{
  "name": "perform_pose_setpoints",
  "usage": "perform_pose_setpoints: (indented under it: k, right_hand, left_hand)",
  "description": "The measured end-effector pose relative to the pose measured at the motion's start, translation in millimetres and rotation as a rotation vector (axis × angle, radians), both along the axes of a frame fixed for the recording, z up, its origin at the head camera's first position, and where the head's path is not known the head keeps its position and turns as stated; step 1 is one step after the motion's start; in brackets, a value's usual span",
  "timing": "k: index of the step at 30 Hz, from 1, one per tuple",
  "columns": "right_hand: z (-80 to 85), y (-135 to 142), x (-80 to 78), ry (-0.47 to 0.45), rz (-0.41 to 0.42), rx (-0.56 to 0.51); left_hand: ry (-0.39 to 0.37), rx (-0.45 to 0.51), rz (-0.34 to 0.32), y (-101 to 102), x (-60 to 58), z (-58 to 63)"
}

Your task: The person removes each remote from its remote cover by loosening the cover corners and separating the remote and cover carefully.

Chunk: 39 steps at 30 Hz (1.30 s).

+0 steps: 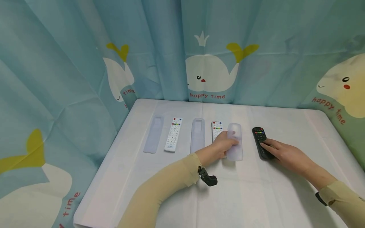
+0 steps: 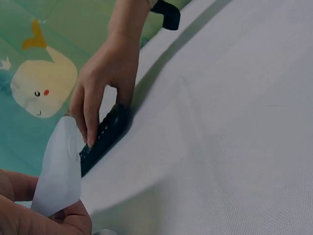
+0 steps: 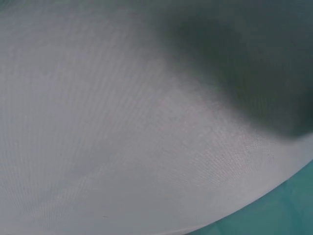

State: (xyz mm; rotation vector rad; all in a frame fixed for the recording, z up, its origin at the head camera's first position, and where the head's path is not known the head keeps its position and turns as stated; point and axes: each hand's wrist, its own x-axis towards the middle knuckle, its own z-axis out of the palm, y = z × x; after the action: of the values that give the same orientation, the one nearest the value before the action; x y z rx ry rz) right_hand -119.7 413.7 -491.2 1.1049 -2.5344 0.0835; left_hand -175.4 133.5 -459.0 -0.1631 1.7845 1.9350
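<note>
My left hand (image 1: pixel 220 144) grips a translucent silicone remote cover (image 1: pixel 235 148), lifted a little over the table; in the left wrist view the cover (image 2: pixel 61 169) stands between thumb and fingers. To the right lies a black remote control (image 1: pixel 259 139), keys up. My right hand (image 1: pixel 288 155) holds its near end, fingertips on the key face, as the left wrist view of that hand (image 2: pixel 110 63) also shows. Partly behind my left hand is a white remote (image 1: pixel 217 126). The right wrist view catches neither hand nor remote, only cloth and shadow.
Left of my left hand lie another translucent cover (image 1: pixel 197 136), a second white remote (image 1: pixel 173 134) and a third cover (image 1: pixel 154 134). The table has a white cloth (image 1: pixel 242 196). Blue-green curtains (image 1: pixel 159 63) with whale prints hang along its back and sides.
</note>
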Motion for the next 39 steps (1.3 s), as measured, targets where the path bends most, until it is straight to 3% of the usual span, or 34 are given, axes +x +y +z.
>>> perform_pose_setpoints:
  k: [6, 13, 20, 24, 33, 39]
  right_hand:
    - [1.2, 1.3, 2.2, -0.049, -0.020, 0.008]
    - [3.3, -0.8, 5.0, -0.105, -0.099, 0.004]
    - [8.8, -8.0, 7.2, -0.114, -0.159, -0.062]
    - [11.9, -9.9, 7.5, -0.100, -0.182, -0.094]
    - [14.8, -13.5, 5.9, -0.091, -0.198, -0.113]
    - [15.8, -14.3, 5.5, -0.068, -0.187, -0.137]
  left_hand:
    - [-0.003, -0.007, -0.004, 1.1, 0.0, 2.3]
    - [-0.029, -0.057, -0.026, 5.3, -3.1, 6.5]
    - [0.069, -0.207, -0.192, 12.1, -13.9, 9.7]
    - [0.158, -0.299, -0.240, 18.7, -20.0, 11.0]
    - [0.166, -0.365, -0.177, 29.0, -26.3, 10.2]
    - [0.170, -0.381, -0.181, 30.1, -26.7, 8.5]
